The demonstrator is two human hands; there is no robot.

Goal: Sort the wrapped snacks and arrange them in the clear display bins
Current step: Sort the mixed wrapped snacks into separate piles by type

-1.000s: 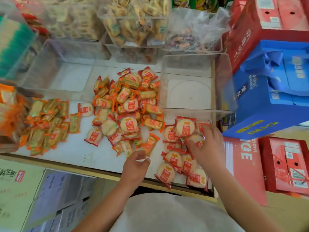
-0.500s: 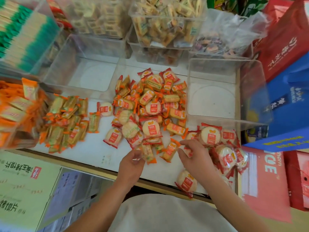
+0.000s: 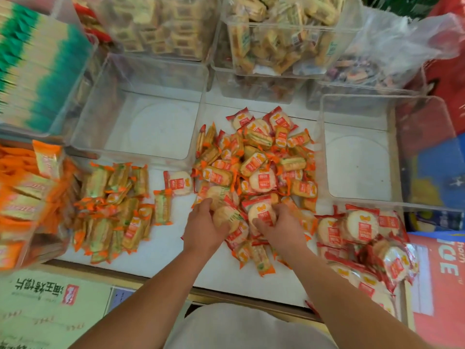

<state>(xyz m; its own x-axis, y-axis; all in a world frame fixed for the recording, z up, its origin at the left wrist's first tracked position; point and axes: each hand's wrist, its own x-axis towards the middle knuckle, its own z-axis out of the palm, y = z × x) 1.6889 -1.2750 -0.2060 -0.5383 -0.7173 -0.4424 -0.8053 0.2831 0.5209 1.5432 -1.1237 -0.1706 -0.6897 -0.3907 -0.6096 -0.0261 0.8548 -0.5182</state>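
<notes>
In the head view, the mixed heap of wrapped snacks (image 3: 256, 167) lies on the white shelf (image 3: 163, 248), between two clear bins that hold nothing yet, the left bin (image 3: 156, 127) and the right bin (image 3: 357, 162). Both hands work at the near edge of this heap. The left hand (image 3: 203, 227) has its fingers curled round a pale round cracker (image 3: 226, 219). The right hand (image 3: 281, 227) curls its fingers over a red-label round cracker (image 3: 263, 214). The sorted long packets (image 3: 113, 210) lie to the left, and the sorted round packets (image 3: 359, 230) lie to the right, in front of the right bin.

I judge each packet to be very light, with a smooth film wrapper that slips easily and probably a brittle cracker inside. It is better to pinch the wrapper at its crimped ends, or to cup the disc loosely from above, and not to squeeze the middle.

Compared with half a second ago, the right hand has left the edge of the round packets and has come to the middle heap, close beside the left hand. The left hand has gone a little further into the heap and takes a round cracker there.
</notes>
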